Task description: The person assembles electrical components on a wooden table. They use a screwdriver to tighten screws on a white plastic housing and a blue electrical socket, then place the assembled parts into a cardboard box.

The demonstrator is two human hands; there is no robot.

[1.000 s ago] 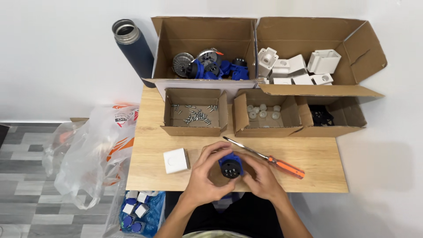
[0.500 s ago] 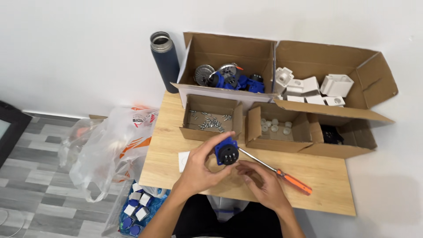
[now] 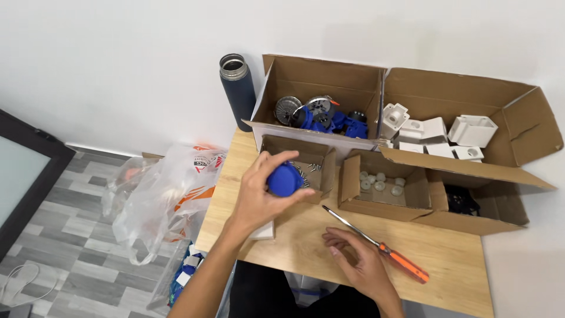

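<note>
My left hand [image 3: 259, 191] is raised over the left part of the wooden table [image 3: 453, 265], gripping a round blue plastic part [image 3: 283, 179] just in front of a small cardboard box of metal screws [image 3: 300, 162]. My right hand [image 3: 356, 262] rests lower on the table with loosely curled fingers and holds nothing. It lies right beside the metal shaft of an orange-handled screwdriver [image 3: 406, 265]. A white square plate [image 3: 263, 232] on the table is mostly hidden under my left wrist.
Small boxes of white caps [image 3: 379, 182] and black parts [image 3: 462, 200] sit on the table. Behind them, large open boxes hold blue and metal parts [image 3: 321, 112] and white housings [image 3: 438, 132]. A dark flask [image 3: 237, 88] stands back left. A plastic bag [image 3: 165, 194] hangs off the table's left.
My left hand lifted the blue part up and left toward the screw box, turning it over. My right hand let go and dropped to the table beside the screwdriver. The view shifted left.
</note>
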